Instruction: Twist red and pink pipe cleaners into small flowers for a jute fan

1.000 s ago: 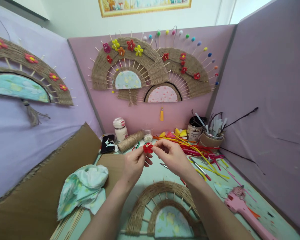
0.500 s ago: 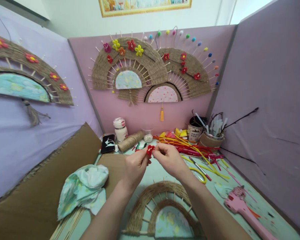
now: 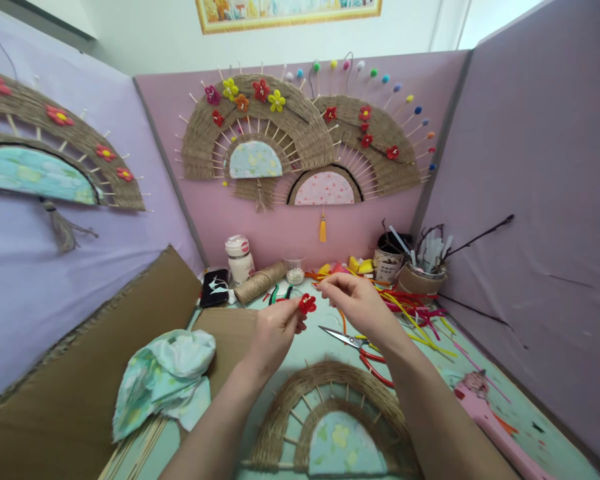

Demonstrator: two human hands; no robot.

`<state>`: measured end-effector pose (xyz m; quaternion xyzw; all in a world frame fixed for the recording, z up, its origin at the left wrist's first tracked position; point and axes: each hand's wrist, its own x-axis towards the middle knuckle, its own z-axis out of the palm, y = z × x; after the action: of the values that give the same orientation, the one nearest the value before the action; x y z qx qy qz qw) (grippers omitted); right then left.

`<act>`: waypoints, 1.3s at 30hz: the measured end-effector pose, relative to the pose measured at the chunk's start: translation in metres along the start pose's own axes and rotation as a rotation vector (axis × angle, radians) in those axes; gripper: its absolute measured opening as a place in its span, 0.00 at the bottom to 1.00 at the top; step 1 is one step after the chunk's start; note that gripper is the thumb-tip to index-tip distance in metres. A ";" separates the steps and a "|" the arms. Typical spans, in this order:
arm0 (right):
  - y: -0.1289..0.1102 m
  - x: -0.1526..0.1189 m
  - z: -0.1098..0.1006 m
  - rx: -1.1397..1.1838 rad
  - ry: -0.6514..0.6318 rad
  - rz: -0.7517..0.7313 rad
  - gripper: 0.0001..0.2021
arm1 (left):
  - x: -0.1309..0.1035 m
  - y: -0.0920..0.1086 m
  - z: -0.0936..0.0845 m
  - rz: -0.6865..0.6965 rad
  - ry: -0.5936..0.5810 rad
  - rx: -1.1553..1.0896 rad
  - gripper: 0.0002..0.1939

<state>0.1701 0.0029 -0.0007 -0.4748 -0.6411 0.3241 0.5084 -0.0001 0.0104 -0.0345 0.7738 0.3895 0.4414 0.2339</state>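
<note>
My left hand [image 3: 279,325] pinches a small red pipe-cleaner flower [image 3: 307,304] with pale stamens at its centre. Just right of the flower and apart from it is my right hand [image 3: 353,299], thumb and fingertips pressed together; whatever may be in that pinch is too small to make out. Scissors with red handles [image 3: 373,358] lie on the table below the right hand. Beneath both forearms rests a half-round twine-woven fan [image 3: 280,413], its inner panel [image 3: 347,443] covered in pale green floral cloth.
Pipe cleaners [image 3: 415,313] lie behind my right hand. A pink glue gun [image 3: 490,417] is at the right. Crumpled floral cloth [image 3: 165,377] and cardboard [image 3: 105,340] are at the left. A twine roll [image 3: 260,283], a white bottle [image 3: 240,260] and a jar of sticks [image 3: 423,277] line the back.
My right hand has moved off the flower, to the right and slightly up. The flower now faces more upward in my left hand. The scissors have come into view.
</note>
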 end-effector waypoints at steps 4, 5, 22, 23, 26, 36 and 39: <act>0.002 -0.002 -0.001 -0.027 -0.137 -0.026 0.09 | 0.000 -0.003 0.005 0.027 -0.048 0.013 0.13; 0.002 -0.002 0.000 -0.037 -0.155 -0.025 0.09 | 0.000 -0.004 0.006 0.026 -0.054 0.015 0.13; -0.002 -0.005 0.001 -0.314 -0.144 -0.273 0.06 | 0.002 0.002 -0.003 -0.118 -0.281 -0.073 0.13; -0.002 -0.005 0.000 -0.308 -0.145 -0.258 0.06 | 0.003 0.003 -0.003 -0.132 -0.282 -0.112 0.13; -0.002 -0.006 0.000 -0.278 -0.140 -0.211 0.06 | 0.004 0.004 0.000 -0.180 -0.260 -0.273 0.13; -0.014 -0.009 0.000 -0.224 -0.144 -0.173 0.07 | 0.005 0.011 -0.009 -0.284 -0.325 -0.614 0.13; -0.017 -0.011 0.001 -0.248 -0.143 -0.187 0.07 | 0.005 0.010 -0.013 -0.317 -0.374 -0.635 0.13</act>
<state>0.1653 -0.0131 0.0103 -0.4477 -0.7523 0.2268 0.4269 -0.0058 0.0085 -0.0187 0.6604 0.2989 0.3499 0.5934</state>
